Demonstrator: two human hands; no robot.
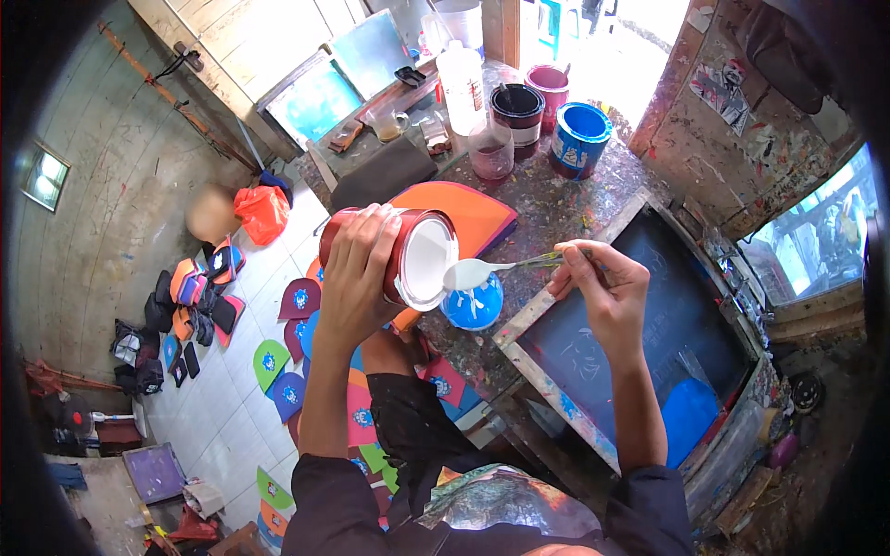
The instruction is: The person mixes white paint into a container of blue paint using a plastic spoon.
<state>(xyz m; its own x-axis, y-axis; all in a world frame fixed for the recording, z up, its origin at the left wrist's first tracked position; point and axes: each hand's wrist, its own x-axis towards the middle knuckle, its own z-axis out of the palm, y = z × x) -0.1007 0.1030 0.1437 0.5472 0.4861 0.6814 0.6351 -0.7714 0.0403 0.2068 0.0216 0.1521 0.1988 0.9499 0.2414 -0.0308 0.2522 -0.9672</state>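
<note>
My left hand (360,269) is wrapped round a red paint can (408,243), which it holds tilted on its side. White paint (430,252) shows inside the can's mouth. In my right hand (603,287) a spoon (475,272) is pinched by its handle, its bowl coated white and close to the can's rim. Just below the spoon stands a small blue container (475,308) with white streaks on top. Behind the can lies a stack of orange cap-shaped pieces (454,208) on the paint-spattered bench (519,208).
A framed printing screen (640,324) with a blue piece (691,412) on it lies at right. Paint cans, including a blue one (579,144) and a black one (516,116), stand at the back beside a white bottle (461,88). Printed pieces (287,394) cover the floor at left.
</note>
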